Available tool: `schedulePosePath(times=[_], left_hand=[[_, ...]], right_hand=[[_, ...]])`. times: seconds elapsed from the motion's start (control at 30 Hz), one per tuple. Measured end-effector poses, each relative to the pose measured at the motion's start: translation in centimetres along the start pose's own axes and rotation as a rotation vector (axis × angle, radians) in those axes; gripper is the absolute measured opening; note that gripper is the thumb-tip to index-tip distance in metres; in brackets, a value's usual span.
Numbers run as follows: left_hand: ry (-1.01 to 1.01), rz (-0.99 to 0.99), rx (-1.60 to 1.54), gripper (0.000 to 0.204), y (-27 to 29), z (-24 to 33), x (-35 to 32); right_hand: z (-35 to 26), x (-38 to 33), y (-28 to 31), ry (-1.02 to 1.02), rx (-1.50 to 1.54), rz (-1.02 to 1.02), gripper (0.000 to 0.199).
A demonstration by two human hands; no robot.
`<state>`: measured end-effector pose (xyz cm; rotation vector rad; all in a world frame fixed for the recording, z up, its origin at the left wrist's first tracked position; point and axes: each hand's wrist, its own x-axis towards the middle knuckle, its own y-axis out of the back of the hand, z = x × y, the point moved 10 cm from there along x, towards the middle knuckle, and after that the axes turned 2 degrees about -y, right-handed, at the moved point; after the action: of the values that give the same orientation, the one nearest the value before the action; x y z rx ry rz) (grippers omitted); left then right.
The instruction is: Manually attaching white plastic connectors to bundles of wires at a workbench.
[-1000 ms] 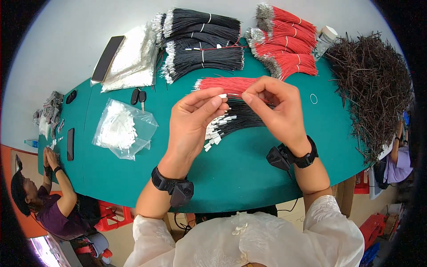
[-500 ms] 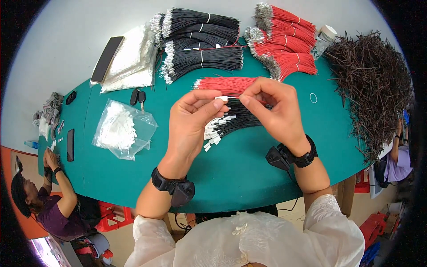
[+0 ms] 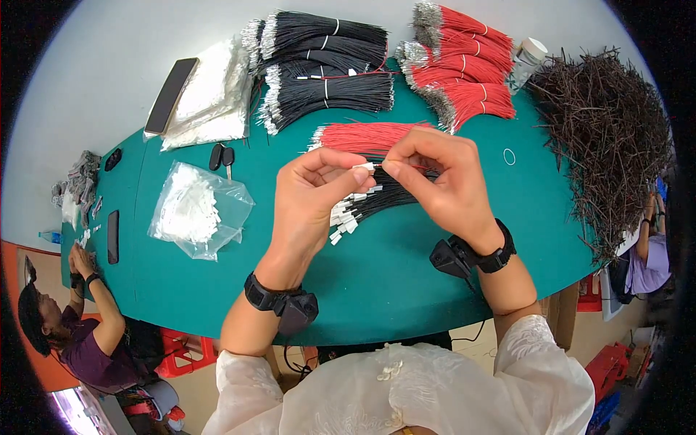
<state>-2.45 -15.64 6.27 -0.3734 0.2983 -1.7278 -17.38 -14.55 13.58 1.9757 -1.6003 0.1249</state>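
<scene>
Head view: left hand (image 3: 312, 192) and right hand (image 3: 442, 181) pinch a white connector (image 3: 364, 167) and red wire (image 3: 406, 165).
Fingers closed tight above the black wire bundle (image 3: 377, 199); a slip could drop the connector among them.

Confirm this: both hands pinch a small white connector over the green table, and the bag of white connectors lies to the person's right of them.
Not quite. The left hand and the right hand do pinch a small white connector over the green table, but the bag of white connectors lies to the person's left of them, as the head view shows.
</scene>
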Motion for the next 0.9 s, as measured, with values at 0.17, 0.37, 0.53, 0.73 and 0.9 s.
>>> schedulePosePath(times=[0.17,0.37,0.53,0.73,0.9], left_hand=[[-0.022,-0.025,0.052,0.013,0.1,0.2,0.2],[-0.024,-0.035,0.112,0.013,-0.2,0.6,0.0],[0.009,-0.05,0.087,0.012,-0.2,0.2,0.0],[0.029,-0.063,0.087,0.012,-0.2,-0.1,0.0],[0.104,-0.242,0.295,0.015,-1.3,0.8,-0.2]], right_hand=[[0.6,0.1,-0.1,-0.046,0.007,-0.012,0.006],[0.6,0.1,-0.2,-0.061,-0.014,-0.039,0.006],[-0.2,0.1,-0.3,0.011,-0.043,-0.039,0.006],[-0.1,0.0,-0.6,-0.042,-0.063,-0.078,0.004],[0.9,-0.7,-1.5,-0.172,-0.255,-0.51,0.006]])
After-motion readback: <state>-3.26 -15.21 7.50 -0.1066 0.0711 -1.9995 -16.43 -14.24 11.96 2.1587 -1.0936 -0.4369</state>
